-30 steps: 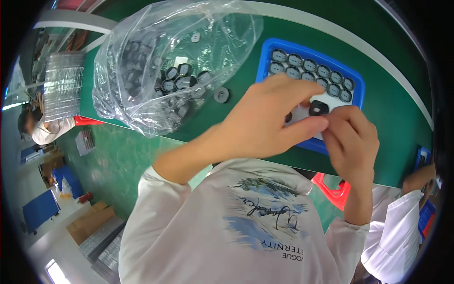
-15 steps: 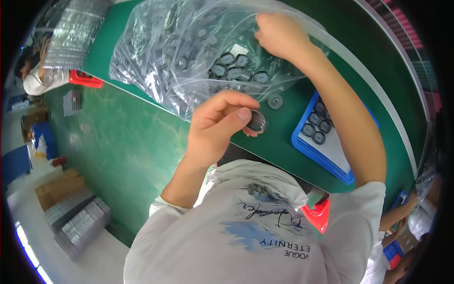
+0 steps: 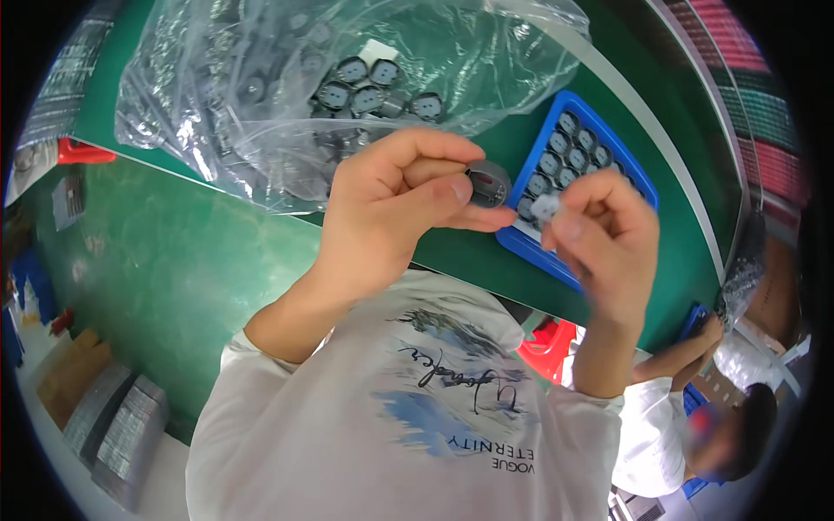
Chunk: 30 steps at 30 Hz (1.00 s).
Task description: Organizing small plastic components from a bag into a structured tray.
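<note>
The left hand [image 3: 378, 204] pinches a dark round housing [image 3: 490, 185] between thumb and fingers, tipped with its hollow side showing, probably gripped by the edge so that its inside stays unobstructed. Just to the right, the right hand [image 3: 608, 239] has thumb and fingertips drawn together on a small pale part [image 3: 546, 207], blurred; such a light pinch likely suits its size. Both are above the tabletop [image 3: 460, 257], beside a blue tray [image 3: 533, 252] whose round pieces [image 3: 576, 159] stand in rows, perhaps for easy counting. Far left, a clear plastic bag [image 3: 169, 122] keeps loose pieces [image 3: 368, 101] together.
</note>
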### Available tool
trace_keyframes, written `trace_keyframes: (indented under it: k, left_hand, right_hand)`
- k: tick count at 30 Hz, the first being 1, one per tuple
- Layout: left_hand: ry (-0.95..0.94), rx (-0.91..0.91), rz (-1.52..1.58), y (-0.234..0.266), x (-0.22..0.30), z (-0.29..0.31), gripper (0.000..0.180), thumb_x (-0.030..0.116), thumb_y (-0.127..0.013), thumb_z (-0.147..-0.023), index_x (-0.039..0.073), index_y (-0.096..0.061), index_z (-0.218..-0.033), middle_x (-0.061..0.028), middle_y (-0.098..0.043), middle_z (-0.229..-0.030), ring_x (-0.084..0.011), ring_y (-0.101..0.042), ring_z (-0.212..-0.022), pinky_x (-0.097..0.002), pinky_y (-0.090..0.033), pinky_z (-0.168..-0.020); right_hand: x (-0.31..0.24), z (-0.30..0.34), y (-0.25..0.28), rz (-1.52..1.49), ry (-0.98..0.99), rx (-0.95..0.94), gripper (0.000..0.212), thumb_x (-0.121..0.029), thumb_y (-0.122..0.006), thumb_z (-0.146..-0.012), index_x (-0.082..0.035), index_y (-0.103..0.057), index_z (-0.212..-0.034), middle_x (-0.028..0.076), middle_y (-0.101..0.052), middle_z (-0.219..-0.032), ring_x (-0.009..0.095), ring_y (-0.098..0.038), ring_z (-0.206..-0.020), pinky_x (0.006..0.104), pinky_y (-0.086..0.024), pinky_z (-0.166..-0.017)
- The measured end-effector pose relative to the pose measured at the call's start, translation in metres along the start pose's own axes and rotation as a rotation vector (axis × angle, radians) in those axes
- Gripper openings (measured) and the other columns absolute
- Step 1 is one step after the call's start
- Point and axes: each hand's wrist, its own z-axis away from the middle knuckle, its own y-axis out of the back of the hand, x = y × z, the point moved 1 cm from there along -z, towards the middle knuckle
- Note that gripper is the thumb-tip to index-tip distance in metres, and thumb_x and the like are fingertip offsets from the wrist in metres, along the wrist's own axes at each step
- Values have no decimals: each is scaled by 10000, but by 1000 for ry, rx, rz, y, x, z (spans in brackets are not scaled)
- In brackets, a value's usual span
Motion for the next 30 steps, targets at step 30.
trace_keyframes:
  k: [30]
  left_hand:
    - [-50,-250,-205,-45,-43,-12,134,-4,-649,-958,-36,-617,-1084,-100,-673,-967,-175,-725,-751,-250,-555,-649]
  right_hand:
    - [50,41,12,-146,159,194,174,-34,-700,-888,22,-650,-1044,146,-649,-1195,28,-518,-655,186,-374,-507]
